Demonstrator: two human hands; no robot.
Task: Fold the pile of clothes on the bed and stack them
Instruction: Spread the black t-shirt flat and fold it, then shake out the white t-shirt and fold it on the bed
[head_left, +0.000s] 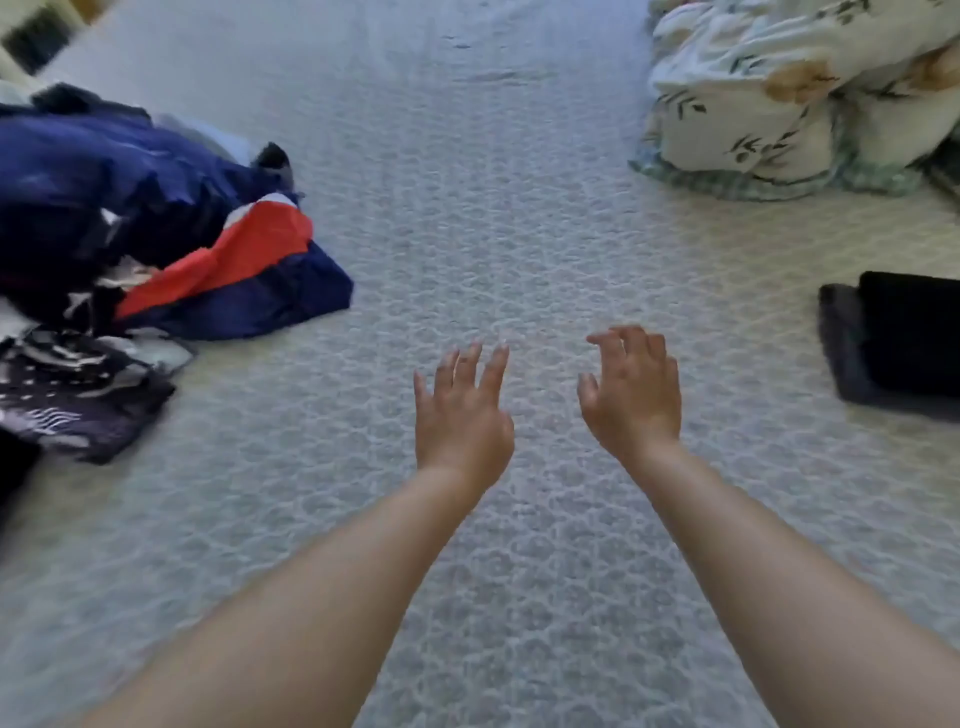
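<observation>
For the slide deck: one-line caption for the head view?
Both hands, left hand and right hand, open above the bedspread, unfolded clothes pile left, folded dark stack right.

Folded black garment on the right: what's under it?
The black garment lies on a dark grey folded piece, whose left edge sticks out, on the bedspread. Anything deeper is covered.

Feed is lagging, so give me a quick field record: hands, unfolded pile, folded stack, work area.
left hand: open, fingers spread, holding nothing
right hand: open, fingers loosely curled, holding nothing
unfolded pile: left side of the bed, navy and red garments on top, patterned dark piece nearest
folded stack: dark items, right edge
bedspread: bare between the hands and beyond
bundled floral bedding: far right
</observation>
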